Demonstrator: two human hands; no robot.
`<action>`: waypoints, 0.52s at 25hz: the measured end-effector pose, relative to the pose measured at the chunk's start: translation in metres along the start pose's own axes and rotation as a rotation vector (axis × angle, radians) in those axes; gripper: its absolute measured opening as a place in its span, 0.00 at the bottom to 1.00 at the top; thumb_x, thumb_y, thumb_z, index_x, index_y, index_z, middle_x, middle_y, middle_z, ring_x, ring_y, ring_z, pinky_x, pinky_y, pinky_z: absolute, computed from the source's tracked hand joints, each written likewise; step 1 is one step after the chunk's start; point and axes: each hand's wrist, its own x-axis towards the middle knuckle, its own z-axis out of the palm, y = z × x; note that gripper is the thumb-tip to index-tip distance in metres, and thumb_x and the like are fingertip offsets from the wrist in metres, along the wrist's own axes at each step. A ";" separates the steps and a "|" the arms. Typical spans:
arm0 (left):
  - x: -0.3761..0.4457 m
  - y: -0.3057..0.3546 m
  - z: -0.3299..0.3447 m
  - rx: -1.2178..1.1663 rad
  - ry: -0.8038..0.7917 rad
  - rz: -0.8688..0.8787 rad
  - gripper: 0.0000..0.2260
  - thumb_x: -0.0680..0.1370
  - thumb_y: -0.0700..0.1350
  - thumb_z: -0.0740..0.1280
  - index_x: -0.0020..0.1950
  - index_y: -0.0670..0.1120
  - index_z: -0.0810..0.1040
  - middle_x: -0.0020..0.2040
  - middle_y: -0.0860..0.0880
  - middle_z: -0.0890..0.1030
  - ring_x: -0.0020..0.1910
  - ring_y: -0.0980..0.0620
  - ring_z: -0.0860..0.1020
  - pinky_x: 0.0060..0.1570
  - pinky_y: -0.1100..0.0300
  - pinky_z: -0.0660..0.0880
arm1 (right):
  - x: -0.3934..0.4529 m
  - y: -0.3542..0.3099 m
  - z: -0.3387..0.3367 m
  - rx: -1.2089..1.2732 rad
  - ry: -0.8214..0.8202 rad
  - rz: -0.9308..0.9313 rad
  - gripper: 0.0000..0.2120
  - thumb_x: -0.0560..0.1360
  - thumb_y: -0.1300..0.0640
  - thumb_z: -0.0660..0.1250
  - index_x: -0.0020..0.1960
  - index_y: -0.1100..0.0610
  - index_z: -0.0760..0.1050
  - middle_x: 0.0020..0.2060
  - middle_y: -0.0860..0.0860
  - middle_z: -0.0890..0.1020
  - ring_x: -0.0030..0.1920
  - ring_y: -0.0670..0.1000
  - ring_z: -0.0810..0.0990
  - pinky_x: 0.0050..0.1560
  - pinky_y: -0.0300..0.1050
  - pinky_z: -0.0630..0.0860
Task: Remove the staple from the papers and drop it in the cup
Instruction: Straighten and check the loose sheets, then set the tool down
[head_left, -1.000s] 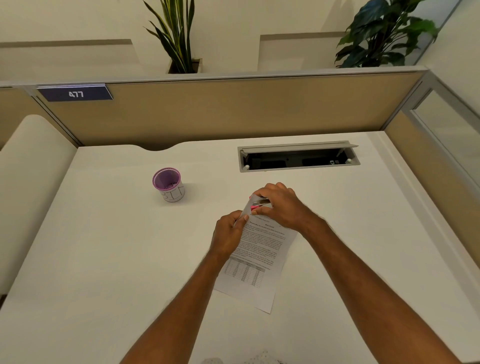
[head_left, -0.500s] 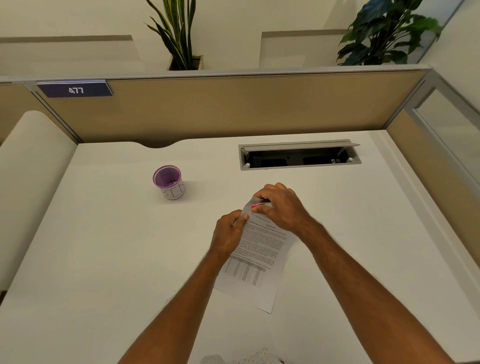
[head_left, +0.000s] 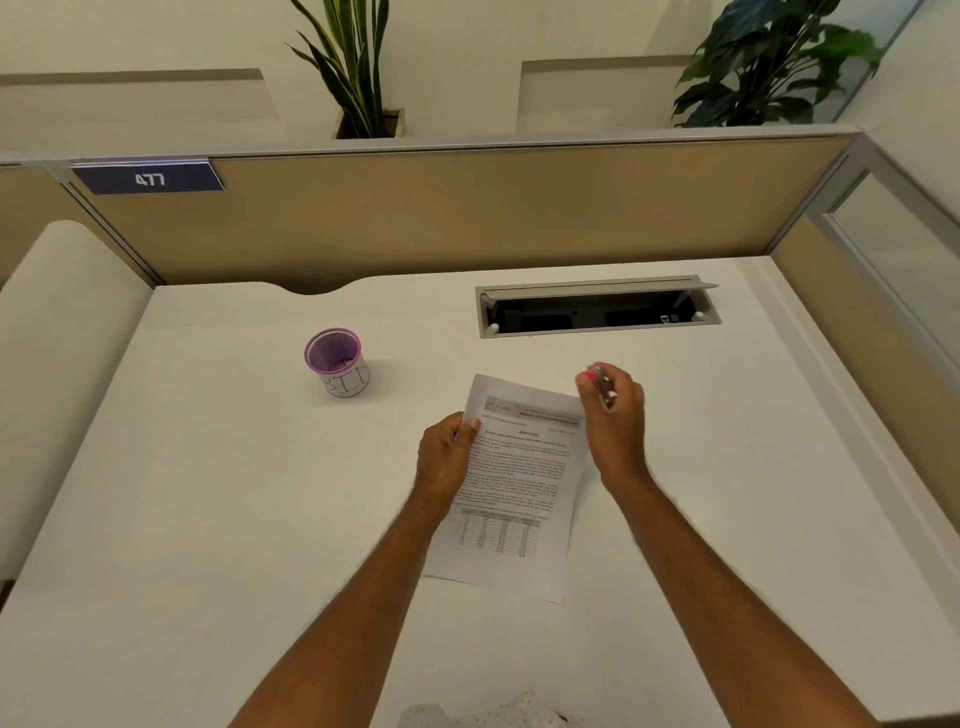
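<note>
The printed papers (head_left: 514, 483) lie flat on the white desk (head_left: 208, 519), tilted slightly. My left hand (head_left: 447, 457) pinches their upper left edge, thumb on top. My right hand (head_left: 613, 415) hovers just off the upper right corner, closed around a small pink and silver staple remover (head_left: 597, 384). The staple itself is too small to see. A purple-rimmed cup (head_left: 337, 361) marked "BIN" stands upright to the left of the papers, apart from both hands.
An open cable tray (head_left: 597, 309) is recessed in the desk behind the papers. Beige partition walls (head_left: 467, 208) close off the back and right. A white speckled cloth (head_left: 493, 714) shows at the bottom edge.
My right hand has pulled away from the papers' top left corner to the right with the remover. The lifted corner now lies flat. My left hand stays on the left edge.
</note>
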 end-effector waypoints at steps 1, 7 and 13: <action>-0.001 -0.001 -0.001 -0.022 0.010 -0.010 0.13 0.85 0.48 0.62 0.56 0.41 0.83 0.51 0.43 0.88 0.47 0.42 0.87 0.50 0.42 0.85 | -0.004 0.014 -0.006 -0.018 0.072 0.054 0.14 0.80 0.45 0.67 0.64 0.47 0.74 0.61 0.51 0.73 0.57 0.50 0.78 0.47 0.36 0.77; -0.008 -0.005 -0.001 -0.032 0.037 -0.051 0.13 0.85 0.48 0.62 0.58 0.41 0.82 0.52 0.42 0.87 0.47 0.40 0.87 0.51 0.38 0.84 | -0.054 0.103 -0.031 -0.572 0.164 0.192 0.19 0.80 0.50 0.68 0.68 0.56 0.73 0.64 0.61 0.76 0.65 0.65 0.73 0.62 0.62 0.73; -0.011 -0.002 0.000 -0.034 0.032 -0.060 0.13 0.85 0.49 0.62 0.57 0.42 0.82 0.52 0.43 0.88 0.47 0.41 0.87 0.51 0.39 0.85 | -0.083 0.131 -0.041 -0.791 0.146 0.250 0.20 0.78 0.50 0.72 0.67 0.56 0.75 0.61 0.61 0.78 0.61 0.65 0.75 0.60 0.60 0.72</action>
